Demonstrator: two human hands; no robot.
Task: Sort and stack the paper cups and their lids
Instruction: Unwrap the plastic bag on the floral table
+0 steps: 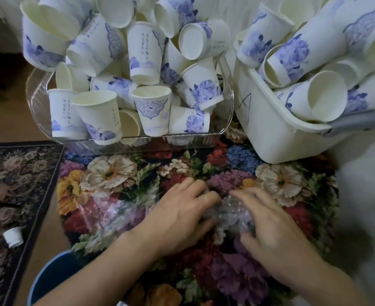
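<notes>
**Both hands on crumpled plastic wrap, cups heaped in two bins behind**

Down at the near edge, the left hand [182,215] and the right hand [270,219] meet over a wad of clear plastic wrap [228,215] lying on a floral mat [116,175]. The left hand's fingers curl onto the wad from its left side, and the right hand's fingers bend down over it from the right, so both grasp the crumpled film between them. A looser, flatter stretch of the same film trails off to the left across the mat.

Beyond the hands, at the mat's far edge, stands a clear ribbed tray [36,100] heaped with white paper cups [151,107] printed with blue flowers; they lie jumbled, some upright, some on their sides, some mouth-down, piled well above the rim. Just beside it on the right sits a white plastic bin [268,133], tilted, with a hand-drawn mark on its wall and a grey handle [359,122], likewise filled with cups on their sides. No lids can be made out among them.

To the left lies a darker floral rug [10,173] with a small white cap-like object [13,237] on it. A blue round container [49,281] pokes in at the lower left, partly under the left forearm.
</notes>
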